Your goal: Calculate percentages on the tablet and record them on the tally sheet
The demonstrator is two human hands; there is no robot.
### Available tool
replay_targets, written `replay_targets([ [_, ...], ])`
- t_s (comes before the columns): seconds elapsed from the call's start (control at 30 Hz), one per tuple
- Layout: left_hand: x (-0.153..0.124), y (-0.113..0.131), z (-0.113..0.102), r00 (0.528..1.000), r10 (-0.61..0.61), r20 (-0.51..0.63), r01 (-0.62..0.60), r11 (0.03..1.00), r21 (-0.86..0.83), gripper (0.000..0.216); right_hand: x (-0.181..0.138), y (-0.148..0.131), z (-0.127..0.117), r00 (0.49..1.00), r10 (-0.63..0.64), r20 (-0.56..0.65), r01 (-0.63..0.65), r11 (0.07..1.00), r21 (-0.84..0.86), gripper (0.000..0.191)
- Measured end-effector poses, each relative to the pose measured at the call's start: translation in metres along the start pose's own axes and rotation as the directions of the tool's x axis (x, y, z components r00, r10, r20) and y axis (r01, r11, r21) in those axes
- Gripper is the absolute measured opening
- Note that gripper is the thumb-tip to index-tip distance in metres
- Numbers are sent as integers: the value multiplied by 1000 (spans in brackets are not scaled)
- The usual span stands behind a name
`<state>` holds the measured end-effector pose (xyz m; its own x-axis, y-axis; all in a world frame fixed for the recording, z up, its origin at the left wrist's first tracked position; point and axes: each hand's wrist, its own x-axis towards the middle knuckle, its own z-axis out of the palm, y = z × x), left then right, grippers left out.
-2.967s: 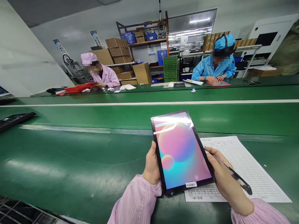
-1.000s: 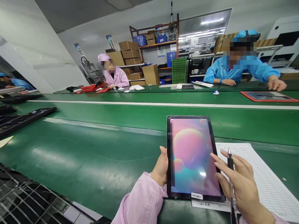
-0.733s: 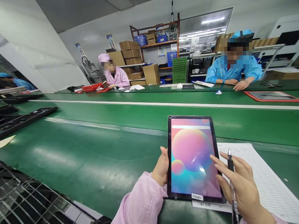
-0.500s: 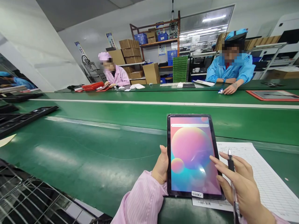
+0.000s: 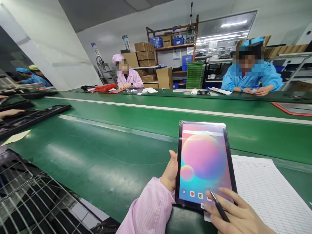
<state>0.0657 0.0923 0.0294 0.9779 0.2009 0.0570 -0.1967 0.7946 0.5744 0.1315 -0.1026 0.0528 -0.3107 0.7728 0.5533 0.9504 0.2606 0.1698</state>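
Propped upright and tilted back, a black-framed tablet point(image 5: 203, 156) shows a pink and blue home screen with a row of app icons along the bottom. My left hand point(image 5: 171, 171) grips its left edge, thumb up along the side and fingers hidden behind. My right hand point(image 5: 234, 211) holds a dark pen point(image 5: 219, 206) between its fingers, over the tablet's lower right corner. The fingertips of that hand are at the bottom of the screen; whether they touch the glass I cannot tell. Behind and to the right lies a lined paper sheet point(image 5: 270, 185).
A green work surface point(image 5: 109, 156) spans the view. At lower left stands a wire rack point(image 5: 41, 201), with black trays point(image 5: 36, 118) beyond it. Across the line sit a person in pink point(image 5: 131, 78) and a person in blue point(image 5: 253, 78). A red-framed panel point(image 5: 292, 109) lies at right.
My right hand has moved down and left across the screen's lower part, the pen now tilted left. App icons have appeared on the tablet. The view has shifted slightly left.
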Motion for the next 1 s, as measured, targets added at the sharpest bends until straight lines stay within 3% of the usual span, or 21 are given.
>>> replay_targets([
  [0.07, 0, 0, -1, 1000, 0, 10, 0, 1000, 3, 82, -2, 11, 0, 1000, 2, 3, -2, 999, -51, 25],
  [0.13, 0, -2, -1, 1000, 2, 24, -2, 1000, 7, 80, -6, 24, 3, 993, 89, -79, -99, 986, -136, 23],
  [0.23, 0, -5, -1, 997, -38, 71, 37, 999, 12, 80, -13, 40, 5, 916, 269, -298, -347, 903, -253, 22],
  [0.33, 0, -8, 1, 992, -59, 109, 57, 998, 26, 81, -17, 46, 1, 860, 321, -398, -446, 851, -278, 21],
  [0.43, -1, -9, 3, 995, -39, 96, 36, 999, 36, 81, -19, 44, -2, 867, 323, -380, -437, 860, -265, 20],
  [0.53, -1, -8, 6, 997, -34, 72, 32, 999, 26, 81, -18, 37, -2, 905, 294, -308, -377, 889, -259, 18],
  [0.67, 0, -9, 8, 998, -40, 57, 40, 999, 15, 82, -6, 15, 7, 984, 100, -146, -131, 967, -219, 18],
  [0.73, 1, -11, 9, 1000, -12, 24, 11, 1000, 22, 81, 2, -2, 13, 994, 56, -91, -68, 988, -136, 20],
  [0.87, 1, -13, 10, 999, 29, -27, -27, 999, 44, 82, 15, -28, 27, 958, 213, -190, -219, 976, -13, 33],
  [1.0, 1, -13, 12, 999, 26, -29, -24, 998, 52, 85, 18, -31, 37, 958, 199, -207, -207, 978, -17, 34],
])
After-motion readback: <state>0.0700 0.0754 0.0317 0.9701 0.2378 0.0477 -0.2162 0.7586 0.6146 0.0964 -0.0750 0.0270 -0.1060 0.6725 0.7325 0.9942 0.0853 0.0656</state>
